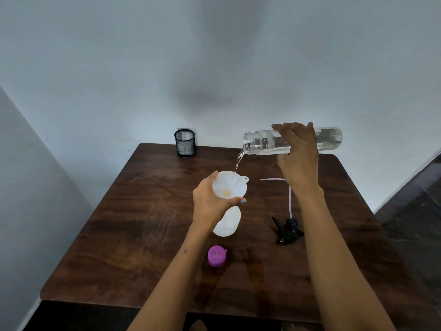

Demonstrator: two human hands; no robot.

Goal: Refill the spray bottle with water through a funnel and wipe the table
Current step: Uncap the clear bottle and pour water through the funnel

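A white spray bottle (228,223) stands on the brown table (133,235) with a white funnel (230,186) in its neck. My left hand (211,201) grips the funnel's rim and the bottle's top. My right hand (298,154) holds a clear water bottle (260,140) tipped sideways above the table. A thin stream of water (238,160) runs from its mouth into the funnel. The black spray head (287,230) with its white tube (290,199) lies on the table to the right.
A purple cap (216,255) lies near the table's front, beside a wet patch (253,271). A black mesh pen cup (185,142) stands at the back left corner against the wall. Dark floor shows to the right.
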